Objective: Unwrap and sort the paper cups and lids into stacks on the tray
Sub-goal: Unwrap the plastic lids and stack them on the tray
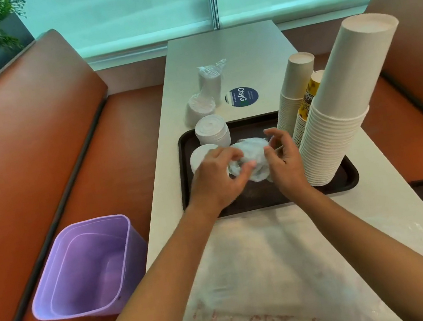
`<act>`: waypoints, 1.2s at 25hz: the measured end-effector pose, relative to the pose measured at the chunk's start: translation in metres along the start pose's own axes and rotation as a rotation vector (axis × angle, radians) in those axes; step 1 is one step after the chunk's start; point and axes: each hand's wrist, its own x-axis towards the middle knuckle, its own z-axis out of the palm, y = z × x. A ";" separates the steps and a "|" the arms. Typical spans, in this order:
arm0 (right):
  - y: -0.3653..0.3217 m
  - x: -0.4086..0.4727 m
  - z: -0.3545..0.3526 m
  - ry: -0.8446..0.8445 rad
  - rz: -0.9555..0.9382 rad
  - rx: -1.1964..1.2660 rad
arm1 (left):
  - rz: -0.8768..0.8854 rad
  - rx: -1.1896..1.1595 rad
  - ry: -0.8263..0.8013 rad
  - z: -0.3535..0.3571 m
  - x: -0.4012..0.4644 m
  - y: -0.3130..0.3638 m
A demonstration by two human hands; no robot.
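Head view: left hand (214, 178) and right hand (283, 161), each grip pinched on a crumpled clear plastic-wrapped bundle of white lids (250, 159), held over the dark brown tray (267, 198). On the white counter (248, 50), a round blue sticker (242, 97), read "ClayG". Red print on the flat plastic bag (252, 279), illegible.

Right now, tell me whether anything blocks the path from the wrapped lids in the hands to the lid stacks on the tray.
Nothing visible does. Both the left hand and right hand hold the wrapped lids just above the tray, right beside the two lid stacks. Only the clear wrap itself still covers the lids.
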 end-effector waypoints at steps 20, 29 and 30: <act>-0.037 -0.050 -0.097 -0.003 0.225 0.013 | -0.561 0.104 0.298 -0.020 -0.037 0.062; -0.059 -0.076 -0.068 -0.104 0.293 0.194 | -0.484 -0.489 0.001 0.007 -0.052 0.078; -0.053 -0.083 -0.066 -0.169 0.258 0.142 | -0.505 -0.544 0.029 0.005 -0.050 0.076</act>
